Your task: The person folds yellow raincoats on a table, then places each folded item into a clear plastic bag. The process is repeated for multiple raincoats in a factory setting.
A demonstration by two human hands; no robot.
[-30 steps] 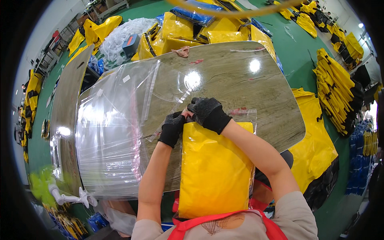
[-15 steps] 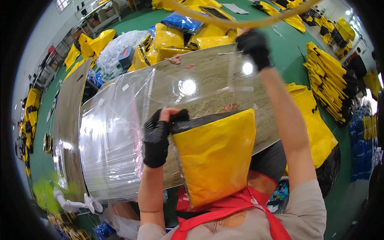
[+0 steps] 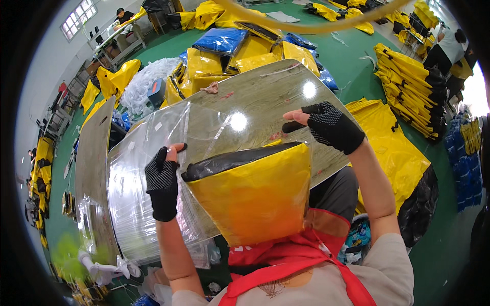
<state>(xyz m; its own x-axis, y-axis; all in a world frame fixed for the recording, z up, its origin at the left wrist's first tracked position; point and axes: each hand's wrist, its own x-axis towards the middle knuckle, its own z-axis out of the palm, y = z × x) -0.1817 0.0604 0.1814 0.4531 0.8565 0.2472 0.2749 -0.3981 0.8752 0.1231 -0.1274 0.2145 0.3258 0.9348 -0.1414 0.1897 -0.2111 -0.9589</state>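
The desk [image 3: 265,97] runs wide under a stack of clear bags [image 3: 127,204] at its left; its far half is bare. A folded yellow garment [image 3: 255,199] is held up over the near edge, between both hands. The left hand [image 3: 162,183] is closed on its left corner. The right hand [image 3: 326,125], raised at the upper right, pinches clear film [image 3: 204,127].

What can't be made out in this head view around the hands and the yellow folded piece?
- Lower end of the yellow folded garment: blurred, hidden against the red apron.
- Clear plastic bag: glare and transparency hide its edges and opening.
- Right hand: whether its grip pinches the bag film.
- Left hand: palm side, covered by the black glove.
- Table: near edge hidden behind the garment.
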